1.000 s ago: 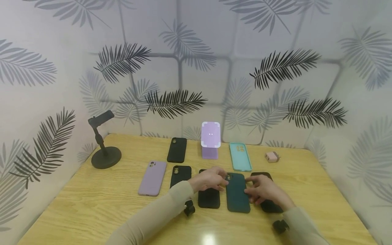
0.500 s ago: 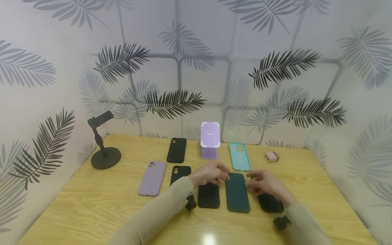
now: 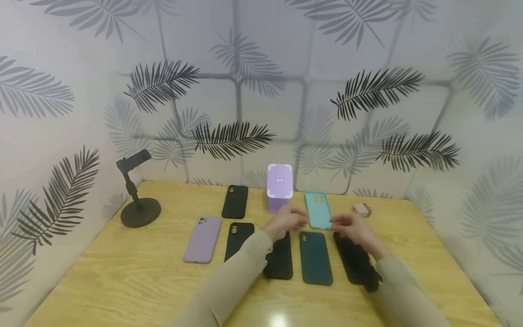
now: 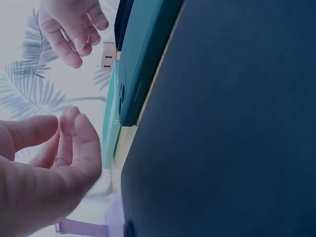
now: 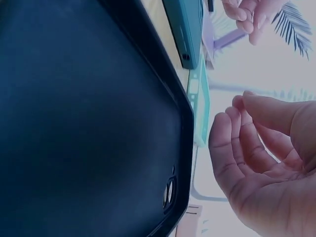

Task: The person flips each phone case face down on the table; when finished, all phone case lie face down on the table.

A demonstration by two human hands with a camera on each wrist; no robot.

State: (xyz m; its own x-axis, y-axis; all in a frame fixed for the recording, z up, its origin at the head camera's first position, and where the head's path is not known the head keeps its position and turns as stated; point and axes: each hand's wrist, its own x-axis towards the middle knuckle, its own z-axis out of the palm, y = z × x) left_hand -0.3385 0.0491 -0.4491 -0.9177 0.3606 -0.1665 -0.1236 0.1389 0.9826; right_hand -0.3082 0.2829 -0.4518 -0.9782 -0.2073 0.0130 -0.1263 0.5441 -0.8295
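Observation:
A turquoise phone case [image 3: 318,210] lies at the back of the wooden table [image 3: 122,281], and both hands hover at its near end. My left hand [image 3: 299,219] is just left of it, fingers loosely curved and holding nothing. My right hand [image 3: 340,224] is just right of it, also loosely curved and empty. A dark teal case [image 3: 315,258] lies flat between my forearms. One black case [image 3: 281,263] lies under my left wrist, another black case [image 3: 354,261] under my right. The wrist views show the left hand [image 4: 59,158] and the right hand [image 5: 256,158] with bare palms.
A lilac case [image 3: 203,238] and two more black cases [image 3: 239,238] [image 3: 235,201] lie to the left. A lilac stand [image 3: 280,186] is at the back centre, a black phone holder [image 3: 136,200] at the back left, a small pink charger [image 3: 362,209] at the back right. Leaf-patterned walls surround the table.
Both hands have let go of the dark teal case and moved away from me toward the turquoise case. The dark teal case now lies flat and untouched.

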